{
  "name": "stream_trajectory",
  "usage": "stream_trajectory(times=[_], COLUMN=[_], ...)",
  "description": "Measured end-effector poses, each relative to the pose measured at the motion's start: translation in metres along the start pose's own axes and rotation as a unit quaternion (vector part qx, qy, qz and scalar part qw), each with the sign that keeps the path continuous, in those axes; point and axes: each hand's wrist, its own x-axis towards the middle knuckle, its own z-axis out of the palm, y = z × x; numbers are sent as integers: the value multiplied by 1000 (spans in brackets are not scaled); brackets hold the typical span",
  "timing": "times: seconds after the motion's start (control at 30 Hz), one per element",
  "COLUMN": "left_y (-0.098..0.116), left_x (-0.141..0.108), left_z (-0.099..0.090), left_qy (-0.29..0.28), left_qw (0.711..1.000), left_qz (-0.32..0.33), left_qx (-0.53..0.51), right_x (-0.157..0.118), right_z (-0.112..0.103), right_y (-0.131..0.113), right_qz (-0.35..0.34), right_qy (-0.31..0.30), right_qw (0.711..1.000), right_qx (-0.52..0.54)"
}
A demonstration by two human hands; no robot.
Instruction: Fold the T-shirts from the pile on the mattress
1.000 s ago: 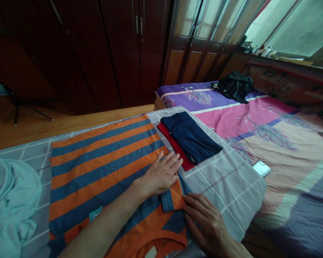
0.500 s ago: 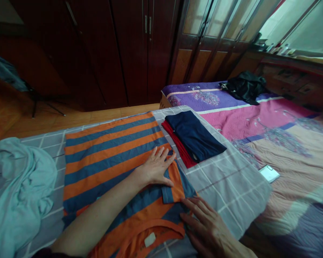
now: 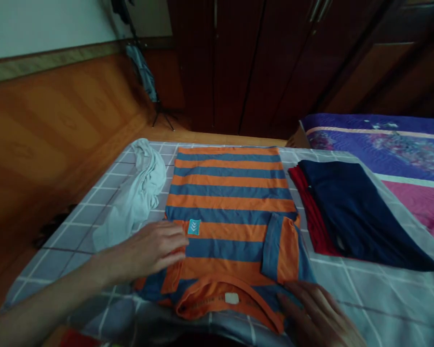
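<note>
Striped shirt, centre: sleeves turned inward, body apparently not yet folded. Hands apart: left hand laid flat on left sleeve; right hand on near right edge, grip unclear. Right: navy garment, folded. Left: pale garment, bunched.

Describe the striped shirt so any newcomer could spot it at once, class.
Start at the dark wardrobe, then come nearer to the grey cloth with white grid lines. A shirt lies flat across its middle, neckline toward the viewer. Its orange and blue stripes set it apart from the plain pale garment on its left and the folded navy and red clothes on its right.
</note>
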Motion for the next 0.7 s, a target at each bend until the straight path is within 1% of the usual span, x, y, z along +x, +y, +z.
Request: stream_trajectory(times=[0.1,0.13,0.2,0.27,0.33,0.43,0.53,0.6,0.7], left_y=[20,27,38,44,46,43,39,37,36], left_x=[-45,-56,-73,-83,-89,-91,-87,-84,-80], left_z=[30,40,57,72,84,94,98,99,97], left_qy=[-75,-86,-84,-60,-30,32,114,153,168], left_qw=[994,990,987,988,990,991,986,982,980], left_qz=[-76,-100,-134,-144,-137,-114,-78,-52,-29], left_qx=[-34,-39,-31,-7,25,62,90,103,103], right_x=[0,0,-1,-2,-1,2,8,11,12], right_z=[4,6,12,15,17,17,16,15,14], right_y=[6,8,9,11,14,18,21,21,20], right_qz=[-10,-14,-28,-46,-59,-55,-15,18,83], right_qy=[24,33,42,42,49,56,59,65,64], right_qw=[999,999,998,997,996,997,998,996,987], right_qx=[-31,-38,-48,-50,-43,-16,22,57,123])
